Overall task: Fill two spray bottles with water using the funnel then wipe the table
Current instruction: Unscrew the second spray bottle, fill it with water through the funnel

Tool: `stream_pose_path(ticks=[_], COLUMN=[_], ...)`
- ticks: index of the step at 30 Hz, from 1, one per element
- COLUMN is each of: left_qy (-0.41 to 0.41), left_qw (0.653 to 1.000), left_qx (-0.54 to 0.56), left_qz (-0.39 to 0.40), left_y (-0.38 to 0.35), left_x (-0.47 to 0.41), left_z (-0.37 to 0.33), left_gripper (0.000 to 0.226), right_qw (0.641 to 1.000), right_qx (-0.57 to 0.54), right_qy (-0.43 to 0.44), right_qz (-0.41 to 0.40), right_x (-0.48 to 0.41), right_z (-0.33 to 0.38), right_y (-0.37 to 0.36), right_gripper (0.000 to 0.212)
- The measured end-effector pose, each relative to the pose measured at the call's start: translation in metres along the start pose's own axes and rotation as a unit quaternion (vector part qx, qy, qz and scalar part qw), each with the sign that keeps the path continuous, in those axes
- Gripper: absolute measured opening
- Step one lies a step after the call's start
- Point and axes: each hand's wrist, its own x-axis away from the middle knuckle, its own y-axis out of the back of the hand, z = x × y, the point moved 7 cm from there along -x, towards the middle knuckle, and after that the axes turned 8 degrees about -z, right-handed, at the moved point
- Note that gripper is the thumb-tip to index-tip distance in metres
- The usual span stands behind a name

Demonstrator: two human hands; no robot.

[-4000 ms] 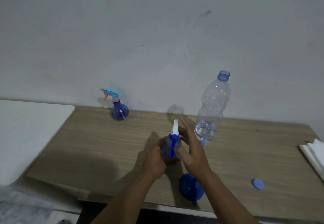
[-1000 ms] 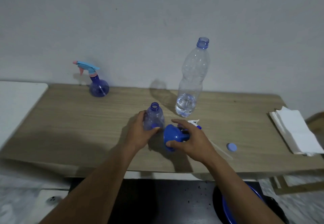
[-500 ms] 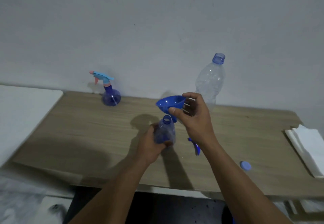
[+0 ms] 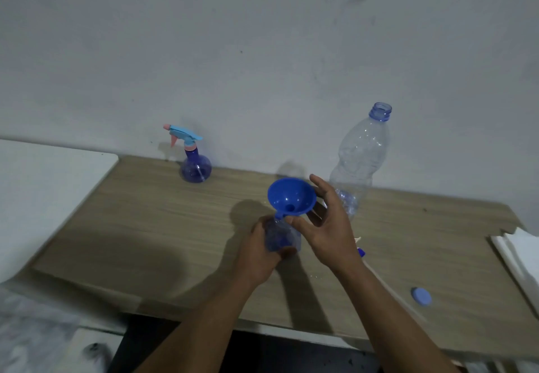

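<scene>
1. Grey wall fills the top of the frame, and a long wooden table (image 4: 145, 226) runs across the lower half.
2. At the far left, a white top (image 4: 43, 197) sits right beside the table.
3. Left of the middle, at the back by the wall, a round purple spray bottle (image 4: 196, 168) stands up with its blue and pink sprayer on.
4. In the middle, the left hand (image 4: 256, 259) wraps its fingers round a small open bottle (image 4: 281, 240) that stands on the table.
5. A blue funnel (image 4: 291, 196) sits in the top of that small bottle, wide end up.
6. The right hand (image 4: 323, 226) is spread wide just beside the funnel and holds nothing. Its thumb tip is right at the funnel's lower edge; I cannot tell if it touches.
7. Behind the right hand, a tall clear water bottle (image 4: 361, 153) stands with no cap.
8. At the lower right, a small blue cap (image 4: 421, 296) lies flat on the table.
9. At the far right edge, white paper towels (image 4: 522, 256) lie in a stack.
</scene>
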Motion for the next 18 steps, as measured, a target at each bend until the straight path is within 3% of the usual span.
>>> stream_pose_path(ticks=[4, 8, 12, 16, 18], left_qy=[0.004, 0.002, 0.015, 0.003, -0.014], left_qw=[1.000, 0.998, 0.993, 0.996, 0.998], left_qx=[-0.023, -0.047, -0.110, -0.091, -0.053], left_qz=[0.009, 0.029, 0.027, 0.018, -0.007], left_y=[0.001, -0.002, 0.006, 0.011, 0.015], left_x=[0.004, 0.007, 0.016, 0.017, 0.017], left_z=[-0.007, -0.015, -0.023, -0.028, -0.033], left_gripper=[0.061, 0.058, 0.052, 0.072, 0.087], right_qw=[0.997, 0.995, 0.989, 0.978, 0.969], right_qx=[0.061, 0.098, 0.139, 0.203, 0.218], right_qy=[-0.006, 0.030, 0.042, 0.043, 0.101], right_qz=[0.043, 0.008, 0.009, 0.008, -0.049], right_x=[0.006, 0.007, 0.009, 0.011, 0.007], right_z=[-0.001, 0.010, 0.019, 0.023, 0.042], right_y=[-0.005, -0.001, -0.001, 0.008, 0.022], right_gripper=[0.098, 0.072, 0.074, 0.094, 0.079])
